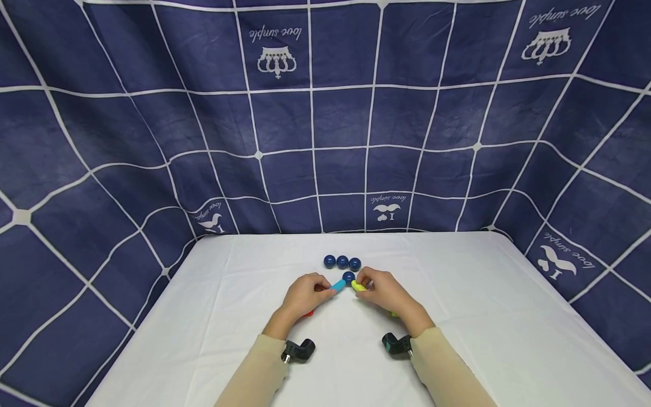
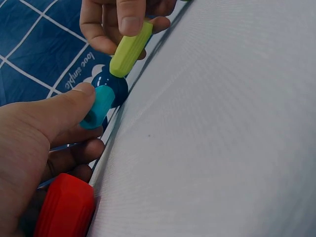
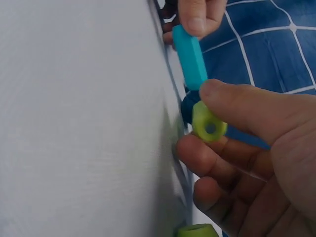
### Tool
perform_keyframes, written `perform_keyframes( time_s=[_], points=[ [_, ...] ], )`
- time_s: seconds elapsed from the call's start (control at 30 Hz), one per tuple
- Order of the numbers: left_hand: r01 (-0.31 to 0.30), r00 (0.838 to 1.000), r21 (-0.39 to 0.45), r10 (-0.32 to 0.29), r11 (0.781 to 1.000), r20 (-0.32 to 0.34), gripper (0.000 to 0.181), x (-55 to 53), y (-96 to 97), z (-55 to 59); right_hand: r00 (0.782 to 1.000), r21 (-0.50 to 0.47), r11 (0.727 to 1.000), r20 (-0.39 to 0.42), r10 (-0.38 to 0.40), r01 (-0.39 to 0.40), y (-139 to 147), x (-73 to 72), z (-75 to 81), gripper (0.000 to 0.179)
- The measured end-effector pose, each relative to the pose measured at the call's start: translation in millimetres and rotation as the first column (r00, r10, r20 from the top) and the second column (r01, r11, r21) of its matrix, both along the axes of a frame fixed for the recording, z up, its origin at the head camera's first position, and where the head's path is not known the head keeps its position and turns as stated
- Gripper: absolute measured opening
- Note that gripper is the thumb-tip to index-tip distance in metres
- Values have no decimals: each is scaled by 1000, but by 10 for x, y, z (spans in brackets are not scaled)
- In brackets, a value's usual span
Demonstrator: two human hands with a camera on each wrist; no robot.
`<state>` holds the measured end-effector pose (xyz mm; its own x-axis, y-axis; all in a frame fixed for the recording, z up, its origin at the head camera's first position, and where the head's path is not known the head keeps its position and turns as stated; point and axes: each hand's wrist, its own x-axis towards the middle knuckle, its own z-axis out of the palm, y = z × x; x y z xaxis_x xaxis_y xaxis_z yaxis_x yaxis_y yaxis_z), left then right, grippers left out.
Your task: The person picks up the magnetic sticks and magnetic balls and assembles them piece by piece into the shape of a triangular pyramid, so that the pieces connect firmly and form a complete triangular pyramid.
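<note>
My left hand [image 1: 304, 295] pinches a light blue toy rod [image 1: 338, 286] between thumb and fingers. With the thumb and fingers of my right hand [image 1: 385, 289] I hold a yellow-green rod [image 1: 358, 286]; its near end shows a round hole in the right wrist view. Where the two rods' far ends come together sits a dark blue ball [image 1: 348, 276]. The light blue rod's tip appears to touch it; whether the yellow-green one does, I cannot tell. A red rod [image 2: 65, 207] lies beside my left hand, partly covered in the head view.
Three more dark blue balls [image 1: 342, 262] stand in a row just beyond the hands. Another yellow-green piece [image 3: 197, 231] lies near my right wrist. A white cloth covers the table [image 1: 244, 294], and a blue checked curtain [image 1: 341, 118] hangs behind it.
</note>
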<state>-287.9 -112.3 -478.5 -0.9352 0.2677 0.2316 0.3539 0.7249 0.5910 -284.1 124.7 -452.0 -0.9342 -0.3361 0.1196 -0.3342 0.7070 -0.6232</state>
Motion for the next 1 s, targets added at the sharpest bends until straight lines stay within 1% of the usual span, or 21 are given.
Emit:
perform_keyframes(
  time_s=[0.17,0.33,0.5,0.63,0.7,0.87,0.93,1.0],
  points=[
    [1,1000,2,-1,1000,5,17,0,1,10,999,4,999,24,32,-32,5,-4,2,27],
    [24,1000,-13,-24,1000,-4,16,6,-3,11,1000,15,1000,8,24,-24,7,-10,-14,27],
    [64,997,-67,-67,996,-47,16,8,-6,3,1000,17,1000,-6,1,-1,5,-22,-30,23],
    [78,995,-77,-83,994,-59,15,16,-3,16,1000,3,1000,-30,0,0,-3,-26,-33,21],
    [74,996,-75,-78,994,-53,14,23,2,23,999,-5,1000,-33,-1,1,-7,-24,-37,20],
    [26,1000,-25,-26,999,13,13,18,11,22,1000,-11,1000,-26,-7,7,-25,-31,-75,18],
    [17,999,-1,-17,1000,29,20,10,11,20,999,-7,1000,-39,-4,4,-32,-31,-90,19],
    [25,999,1,-25,1000,21,32,4,10,19,999,-4,1000,-53,2,-2,-39,-29,-98,20]
  ],
)
